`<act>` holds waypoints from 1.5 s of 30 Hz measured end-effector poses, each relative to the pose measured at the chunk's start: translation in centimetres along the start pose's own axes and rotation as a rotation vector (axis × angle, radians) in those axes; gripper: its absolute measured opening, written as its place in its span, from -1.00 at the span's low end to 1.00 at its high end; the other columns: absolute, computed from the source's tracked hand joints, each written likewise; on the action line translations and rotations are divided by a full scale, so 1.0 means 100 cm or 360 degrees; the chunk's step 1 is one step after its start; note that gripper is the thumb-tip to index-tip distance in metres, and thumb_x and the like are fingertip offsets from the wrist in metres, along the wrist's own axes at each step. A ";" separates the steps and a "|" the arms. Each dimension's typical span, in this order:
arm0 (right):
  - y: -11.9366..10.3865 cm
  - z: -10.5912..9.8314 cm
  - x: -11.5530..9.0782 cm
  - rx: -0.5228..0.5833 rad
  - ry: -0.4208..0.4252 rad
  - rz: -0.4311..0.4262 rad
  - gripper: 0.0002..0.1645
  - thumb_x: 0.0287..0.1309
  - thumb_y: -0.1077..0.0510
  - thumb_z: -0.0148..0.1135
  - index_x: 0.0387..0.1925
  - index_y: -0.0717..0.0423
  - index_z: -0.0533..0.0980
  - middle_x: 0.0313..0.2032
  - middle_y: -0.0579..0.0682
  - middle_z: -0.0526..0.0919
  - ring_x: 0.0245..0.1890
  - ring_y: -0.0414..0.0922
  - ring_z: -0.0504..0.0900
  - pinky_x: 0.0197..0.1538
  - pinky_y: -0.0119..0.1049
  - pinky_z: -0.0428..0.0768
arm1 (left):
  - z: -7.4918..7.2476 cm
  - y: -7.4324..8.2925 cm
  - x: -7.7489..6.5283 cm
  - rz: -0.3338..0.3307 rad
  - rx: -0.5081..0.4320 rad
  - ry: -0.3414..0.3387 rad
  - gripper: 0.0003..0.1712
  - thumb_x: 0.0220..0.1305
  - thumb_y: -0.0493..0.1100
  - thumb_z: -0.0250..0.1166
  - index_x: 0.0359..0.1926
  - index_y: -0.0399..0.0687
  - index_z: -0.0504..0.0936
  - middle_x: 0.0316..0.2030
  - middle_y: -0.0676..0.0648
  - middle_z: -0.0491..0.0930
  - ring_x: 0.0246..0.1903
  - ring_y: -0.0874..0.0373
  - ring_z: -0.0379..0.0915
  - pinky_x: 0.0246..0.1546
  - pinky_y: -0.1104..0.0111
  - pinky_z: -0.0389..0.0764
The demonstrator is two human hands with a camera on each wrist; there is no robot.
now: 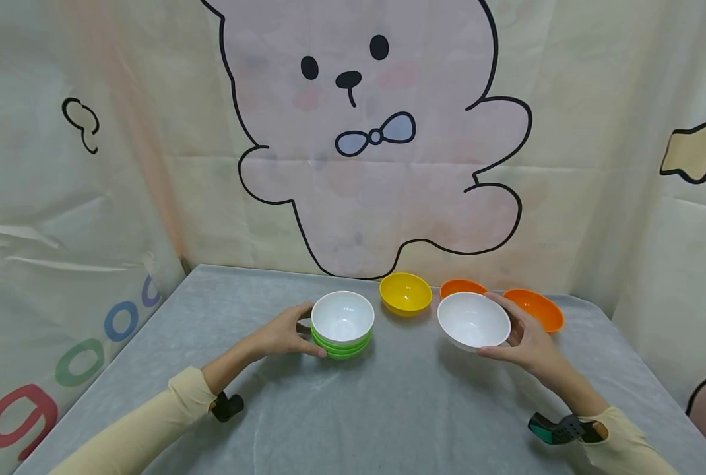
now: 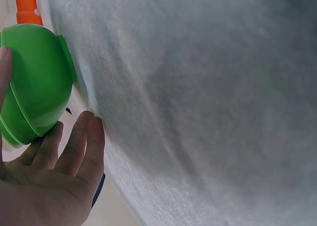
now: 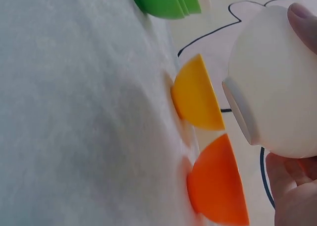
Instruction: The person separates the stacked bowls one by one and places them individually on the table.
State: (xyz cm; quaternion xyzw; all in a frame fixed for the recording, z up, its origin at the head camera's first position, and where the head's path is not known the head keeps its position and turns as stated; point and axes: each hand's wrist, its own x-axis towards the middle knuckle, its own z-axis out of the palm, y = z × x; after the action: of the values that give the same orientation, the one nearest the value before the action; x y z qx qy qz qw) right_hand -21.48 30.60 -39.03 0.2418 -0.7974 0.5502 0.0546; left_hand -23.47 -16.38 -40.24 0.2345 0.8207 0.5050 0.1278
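Note:
On the grey-covered table, a white bowl (image 1: pixel 342 318) sits inside a stack of green bowls (image 1: pixel 341 351). My left hand (image 1: pixel 289 333) holds that stack from its left side, thumb at the front and fingers behind; the left wrist view shows the fingers against the green wall (image 2: pixel 42 82). A second white bowl (image 1: pixel 474 320) is raised off the cloth, upright and slightly tilted. My right hand (image 1: pixel 528 336) grips it by its right side, thumb low at the front. In the right wrist view this white bowl's (image 3: pixel 277 82) underside and foot ring show.
A yellow bowl (image 1: pixel 406 295) stands at the back between the two hands. An orange bowl (image 1: pixel 461 287) is partly hidden behind the raised white bowl, and another orange bowl (image 1: pixel 537 309) stands behind the right hand. A printed curtain (image 1: pixel 353 218) hangs along the table's back edge.

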 end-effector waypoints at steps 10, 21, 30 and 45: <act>0.004 -0.024 -0.016 -0.0076 0.0046 0.0009 0.06 -0.04 0.50 0.53 0.47 0.30 0.22 0.34 0.08 0.31 0.14 -0.24 0.43 0.05 -0.48 0.57 | 0.001 0.000 0.002 0.0040 0.0020 -0.0008 0.05 0.00 -0.20 0.66 0.46 -0.26 0.30 0.32 -0.17 0.41 0.30 -0.13 0.33 0.18 0.10 0.54; 0.008 -0.048 -0.038 -0.0163 0.0130 0.0025 0.06 -0.05 0.57 0.48 0.47 0.32 0.20 0.28 -0.12 0.33 0.10 -0.32 0.42 0.01 -0.54 0.56 | 0.001 0.000 0.000 0.0029 0.0032 0.0003 0.04 0.00 -0.18 0.66 0.45 -0.26 0.31 0.32 -0.18 0.41 0.31 -0.14 0.32 0.19 0.05 0.53; 0.016 -0.067 -0.051 -0.0219 0.0203 0.0065 0.09 -0.01 0.57 0.45 0.52 0.24 0.18 0.31 -0.17 0.31 0.13 -0.37 0.39 0.01 -0.61 0.52 | 0.001 0.001 0.000 0.0015 0.0040 0.0006 0.05 0.00 -0.18 0.67 0.45 -0.26 0.31 0.32 -0.17 0.41 0.30 -0.14 0.33 0.19 0.02 0.52; 0.028 -0.105 -0.073 -0.0007 0.0358 0.0137 0.03 0.11 0.60 0.32 0.54 0.04 0.22 0.25 -0.12 0.35 0.06 -0.40 0.46 -0.03 -0.64 0.52 | 0.002 -0.001 -0.001 0.0016 0.0021 -0.0002 0.05 0.00 -0.19 0.66 0.46 -0.28 0.29 0.32 -0.21 0.40 0.24 -0.20 0.41 0.17 0.04 0.54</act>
State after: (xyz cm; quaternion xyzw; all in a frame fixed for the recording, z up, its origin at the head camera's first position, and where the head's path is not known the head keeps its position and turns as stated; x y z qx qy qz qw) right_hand -18.25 43.28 -39.93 0.1439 -0.7970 0.5740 0.1207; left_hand -23.35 -16.33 -40.35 0.2398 0.8228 0.5001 0.1243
